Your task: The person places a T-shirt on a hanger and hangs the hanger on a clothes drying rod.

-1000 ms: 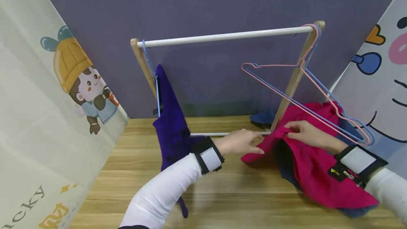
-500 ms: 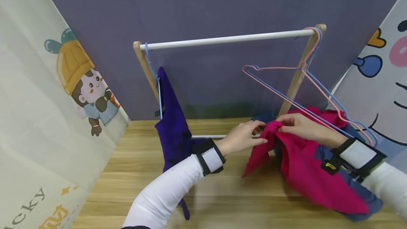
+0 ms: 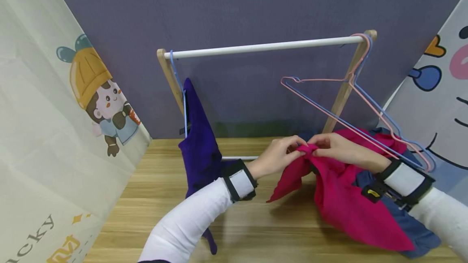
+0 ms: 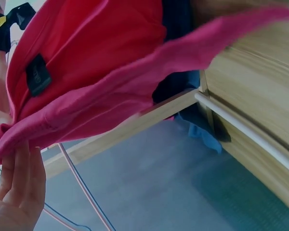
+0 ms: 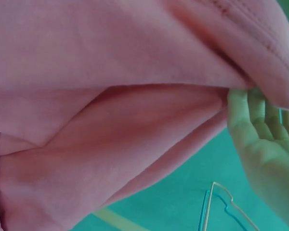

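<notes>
In the head view my left hand [image 3: 276,155] and right hand [image 3: 338,149] meet at the neckline of a magenta T-shirt [image 3: 358,210]. Each hand pinches the gathered collar edge between thumb and fingers. The shirt's body hangs down to the right, and a pointed corner hangs below the left hand. A dark neck label [image 4: 38,74] shows inside the shirt in the left wrist view. In the right wrist view the shirt's folds [image 5: 111,125] fill most of the picture.
A white-railed rack [image 3: 263,46] stands behind the hands. A purple garment [image 3: 199,145] hangs on a blue hanger at its left end. A pink hanger [image 3: 314,79] and a blue one hang at its right end. Blue-grey cloth [image 3: 420,230] lies beneath the shirt on the wooden table [image 3: 146,198].
The right hand has lifted the shirt's collar and brought it left. The left hand, earlier apart from the cloth, now pinches the collar. The shirt has slid left, baring more blue-grey cloth.
</notes>
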`<state>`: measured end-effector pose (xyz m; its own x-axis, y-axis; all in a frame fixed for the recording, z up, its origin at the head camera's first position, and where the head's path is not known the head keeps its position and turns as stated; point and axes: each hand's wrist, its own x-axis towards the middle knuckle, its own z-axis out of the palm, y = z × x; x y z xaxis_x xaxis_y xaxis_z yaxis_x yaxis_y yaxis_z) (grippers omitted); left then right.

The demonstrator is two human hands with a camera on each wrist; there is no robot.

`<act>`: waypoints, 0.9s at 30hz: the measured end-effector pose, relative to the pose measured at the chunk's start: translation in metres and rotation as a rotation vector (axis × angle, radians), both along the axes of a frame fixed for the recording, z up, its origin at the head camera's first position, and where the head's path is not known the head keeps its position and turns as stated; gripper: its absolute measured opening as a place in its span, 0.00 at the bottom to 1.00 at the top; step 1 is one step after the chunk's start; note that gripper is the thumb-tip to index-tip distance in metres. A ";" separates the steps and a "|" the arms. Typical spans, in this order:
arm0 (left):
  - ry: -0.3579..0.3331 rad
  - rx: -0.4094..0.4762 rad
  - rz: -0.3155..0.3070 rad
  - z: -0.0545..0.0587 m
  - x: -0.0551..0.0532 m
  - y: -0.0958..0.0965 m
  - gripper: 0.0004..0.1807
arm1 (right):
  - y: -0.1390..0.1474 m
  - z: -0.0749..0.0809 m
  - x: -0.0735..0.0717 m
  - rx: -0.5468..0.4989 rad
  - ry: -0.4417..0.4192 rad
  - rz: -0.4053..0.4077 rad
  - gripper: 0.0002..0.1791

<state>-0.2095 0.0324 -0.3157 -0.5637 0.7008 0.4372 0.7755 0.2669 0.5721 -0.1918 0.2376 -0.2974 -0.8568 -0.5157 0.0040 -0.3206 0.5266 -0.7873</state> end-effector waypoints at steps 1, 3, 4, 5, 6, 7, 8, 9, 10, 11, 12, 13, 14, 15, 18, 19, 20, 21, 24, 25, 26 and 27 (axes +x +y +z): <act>0.001 -0.001 0.001 0.000 0.000 -0.001 0.08 | -0.001 -0.001 0.001 -0.005 -0.007 0.001 0.12; 0.003 -0.008 0.003 0.001 -0.002 -0.002 0.08 | -0.004 -0.002 0.001 -0.004 -0.003 0.005 0.12; 0.005 -0.017 0.007 0.001 -0.002 -0.003 0.07 | -0.005 -0.004 0.001 -0.002 -0.005 0.006 0.13; 0.003 -0.027 0.011 0.001 -0.003 -0.005 0.07 | -0.006 -0.005 0.002 -0.001 -0.003 0.007 0.13; -0.004 -0.033 0.011 0.002 -0.003 -0.006 0.07 | -0.007 -0.006 0.002 0.001 0.000 0.006 0.13; -0.011 -0.040 0.013 0.002 -0.004 -0.007 0.07 | -0.009 -0.007 0.002 0.000 0.012 0.007 0.13; -0.018 -0.048 0.015 0.003 -0.005 -0.009 0.08 | -0.010 -0.008 0.003 0.001 0.028 0.006 0.14; -0.027 -0.052 0.016 0.003 -0.005 -0.011 0.08 | -0.012 -0.008 0.003 0.000 0.046 0.002 0.14; -0.035 -0.054 0.017 0.003 -0.006 -0.013 0.08 | -0.013 -0.008 0.004 -0.001 0.056 -0.004 0.15; -0.038 -0.056 0.019 0.004 -0.006 -0.014 0.08 | -0.014 -0.009 0.005 0.003 0.068 -0.014 0.15; -0.044 -0.057 0.017 0.005 -0.007 -0.016 0.08 | -0.015 -0.009 0.005 0.008 0.087 -0.025 0.16; -0.048 -0.061 0.017 0.006 -0.007 -0.019 0.08 | -0.016 -0.009 0.005 0.009 0.096 -0.035 0.16; -0.052 -0.060 0.016 0.007 -0.008 -0.021 0.08 | -0.016 -0.010 0.004 0.010 0.101 -0.043 0.16; -0.054 -0.056 0.017 0.008 -0.008 -0.023 0.08 | -0.016 -0.010 0.004 0.009 0.105 -0.049 0.16; -0.047 -0.036 0.039 0.014 -0.011 -0.031 0.08 | -0.016 -0.010 0.003 -0.002 0.121 -0.071 0.15; -0.038 -0.023 0.053 0.015 -0.012 -0.034 0.07 | -0.016 -0.010 0.004 -0.006 0.138 -0.081 0.14; -0.031 -0.009 0.068 0.017 -0.013 -0.037 0.07 | -0.018 -0.010 0.006 -0.003 0.167 -0.095 0.14; -0.023 0.006 0.085 0.019 -0.014 -0.040 0.07 | -0.021 -0.010 0.009 -0.002 0.199 -0.115 0.14; 0.003 0.041 0.129 0.025 -0.015 -0.047 0.05 | -0.033 -0.013 0.023 0.024 0.344 -0.202 0.14; 0.009 0.049 0.141 0.027 -0.016 -0.049 0.05 | -0.039 -0.016 0.029 0.039 0.398 -0.228 0.15; 0.015 0.057 0.152 0.028 -0.016 -0.051 0.05 | -0.045 -0.019 0.035 0.057 0.447 -0.253 0.17; 0.022 0.063 0.161 0.030 -0.016 -0.052 0.05 | -0.051 -0.023 0.042 0.079 0.484 -0.275 0.18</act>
<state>-0.2258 -0.0201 -0.2855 -0.6564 0.5730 0.4908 0.7380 0.3529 0.5751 -0.1500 0.1866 -0.3202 -0.8694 -0.2886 0.4011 -0.4787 0.6928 -0.5393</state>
